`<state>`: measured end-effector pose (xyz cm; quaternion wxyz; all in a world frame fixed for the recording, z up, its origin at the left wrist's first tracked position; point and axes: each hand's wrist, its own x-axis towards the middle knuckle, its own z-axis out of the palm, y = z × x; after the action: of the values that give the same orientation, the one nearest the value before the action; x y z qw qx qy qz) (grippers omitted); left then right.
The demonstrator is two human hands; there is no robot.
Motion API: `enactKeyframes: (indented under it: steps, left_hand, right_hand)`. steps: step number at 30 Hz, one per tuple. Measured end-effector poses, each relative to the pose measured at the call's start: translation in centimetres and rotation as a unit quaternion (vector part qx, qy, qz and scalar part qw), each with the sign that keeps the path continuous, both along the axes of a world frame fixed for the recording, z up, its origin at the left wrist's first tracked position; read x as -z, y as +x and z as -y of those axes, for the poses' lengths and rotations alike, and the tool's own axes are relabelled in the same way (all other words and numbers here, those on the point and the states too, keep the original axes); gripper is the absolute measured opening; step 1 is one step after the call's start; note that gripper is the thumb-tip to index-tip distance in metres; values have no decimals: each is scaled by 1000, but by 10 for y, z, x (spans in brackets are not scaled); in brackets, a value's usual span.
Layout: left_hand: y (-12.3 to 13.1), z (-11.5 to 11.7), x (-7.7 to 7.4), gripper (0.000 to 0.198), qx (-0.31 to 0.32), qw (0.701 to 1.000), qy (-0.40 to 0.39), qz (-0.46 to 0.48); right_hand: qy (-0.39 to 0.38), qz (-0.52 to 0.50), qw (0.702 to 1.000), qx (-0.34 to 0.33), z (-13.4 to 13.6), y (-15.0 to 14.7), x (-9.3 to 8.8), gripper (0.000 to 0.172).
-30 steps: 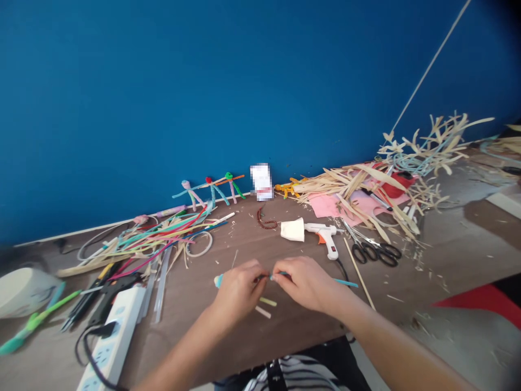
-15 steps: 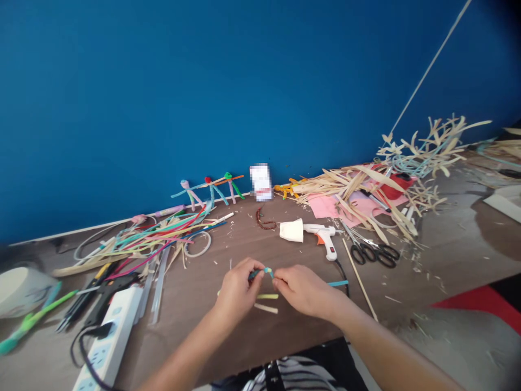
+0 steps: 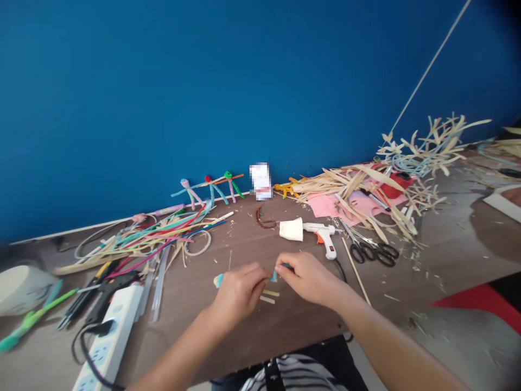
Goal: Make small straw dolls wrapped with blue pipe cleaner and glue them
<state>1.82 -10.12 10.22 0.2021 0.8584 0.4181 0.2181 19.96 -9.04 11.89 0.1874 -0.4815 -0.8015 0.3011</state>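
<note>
Both hands are close together above the near middle of the table. My left hand (image 3: 241, 288) is closed on a light-blue pipe cleaner, its back turned up. A rounded blue-and-cream end (image 3: 218, 281) sticks out to its left. My right hand (image 3: 304, 276) pinches the blue pipe cleaner (image 3: 274, 275) where it shows in the gap between my fingertips. The rest is covered by my fingers. Pale yellow strips (image 3: 270, 293) lie on the table just below the hands.
A white glue gun (image 3: 325, 237) with a white paper cup (image 3: 291, 229) over one end lies ahead. Black-handled scissors (image 3: 376, 254) are to the right. A power strip (image 3: 109, 336) and loose pipe cleaners (image 3: 163, 231) lie left. Pipe-cleaner figures (image 3: 211, 187) lean on the wall.
My left hand has turned over, and the blue-and-cream end now shows at its left. My right hand has risen slightly. The blue strip beside my right forearm is out of sight.
</note>
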Motion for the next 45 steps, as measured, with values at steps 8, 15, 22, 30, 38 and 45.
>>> enactKeyframes:
  steps: [8, 15, 22, 30, 38, 45]
  left_hand:
    - [3, -1, 5, 14, -78, 987, -85, 115]
    - [7, 0, 4, 15, -121, 989, -39, 77]
    - [2, 3, 3, 20, -72, 996, 45, -24]
    - [1, 0, -4, 16, -31, 990, -63, 120]
    - [6, 1, 2, 16, -130, 980, -51, 145]
    - [5, 1, 4, 19, -84, 995, 52, -33]
  right_hand:
    - [-37, 8, 999, -15, 0, 0, 13, 29]
    - [12, 113, 992, -64, 14, -6, 9, 27]
    - [16, 77, 997, -12, 17, 0, -9, 21]
    - [-22, -21, 1000, 5, 5, 5, 1, 27]
    - [-15, 56, 998, -39, 13, -6, 4, 31]
    - [47, 160, 984, -70, 19, -10, -6, 23]
